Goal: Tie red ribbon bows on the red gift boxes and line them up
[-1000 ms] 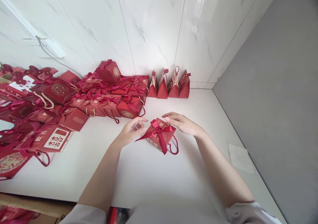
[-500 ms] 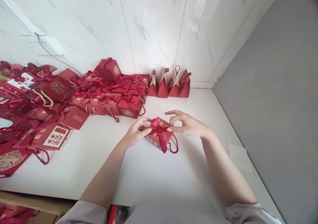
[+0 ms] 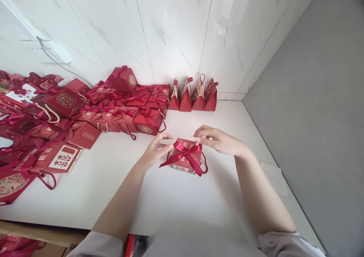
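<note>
A small red gift box (image 3: 183, 168) with white and gold lettering sits on the white table, turned slightly toward me. Across its top lies a shiny red ribbon bow (image 3: 187, 154), its tails hanging over the front and left edges. Just left of the bow, my left hand (image 3: 156, 150) is open, thumb and fingers apart, holding nothing. At the box's upper right corner, my right hand (image 3: 217, 140) has its thumb and curled fingers closed at the bow's right loop; the exact contact is partly hidden. A red cord handle (image 3: 205, 166) sticks out at the box's right side.
Many red gift boxes (image 3: 148, 121) with ribbons and cords crowd the table's left and back. Several triangular red boxes (image 3: 186, 97) stand against the marbled wall. A pale square sheet (image 3: 274, 178) lies at the right, beside a grey panel (image 3: 309, 109).
The box has turned, bringing its lettered front toward me, and a ribbon tail now points left. My left thumb and fingers have come off the bow; my right hand has shifted slightly up and right.
</note>
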A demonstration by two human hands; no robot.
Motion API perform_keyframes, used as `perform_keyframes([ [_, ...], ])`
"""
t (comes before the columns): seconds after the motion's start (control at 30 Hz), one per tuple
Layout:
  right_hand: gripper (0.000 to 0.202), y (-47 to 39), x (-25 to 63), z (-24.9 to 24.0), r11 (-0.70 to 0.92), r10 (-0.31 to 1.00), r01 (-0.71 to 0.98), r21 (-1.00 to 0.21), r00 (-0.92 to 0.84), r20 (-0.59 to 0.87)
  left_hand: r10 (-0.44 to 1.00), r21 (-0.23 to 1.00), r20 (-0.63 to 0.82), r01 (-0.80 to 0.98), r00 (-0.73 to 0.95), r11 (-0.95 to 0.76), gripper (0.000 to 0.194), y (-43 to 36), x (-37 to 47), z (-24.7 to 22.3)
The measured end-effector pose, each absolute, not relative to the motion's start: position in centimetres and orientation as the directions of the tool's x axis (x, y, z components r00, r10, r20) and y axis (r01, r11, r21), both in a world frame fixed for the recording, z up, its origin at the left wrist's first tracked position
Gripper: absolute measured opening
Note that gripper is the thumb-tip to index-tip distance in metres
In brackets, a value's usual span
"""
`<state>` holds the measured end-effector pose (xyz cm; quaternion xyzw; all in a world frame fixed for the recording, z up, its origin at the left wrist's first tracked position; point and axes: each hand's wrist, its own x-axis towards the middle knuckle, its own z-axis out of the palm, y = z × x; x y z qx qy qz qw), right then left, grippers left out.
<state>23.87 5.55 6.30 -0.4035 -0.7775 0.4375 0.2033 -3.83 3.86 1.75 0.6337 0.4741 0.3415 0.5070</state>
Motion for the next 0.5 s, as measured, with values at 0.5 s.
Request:
perform_keyframes([
  [0.5,0.033,5.9,24.1,5.9,0.257,0.692,0.446,-0.858,-0.704,-0.159,0.968,0.944,0.187,0.241,0.165,-0.223,0.028,2.7,0.1,-0.2],
])
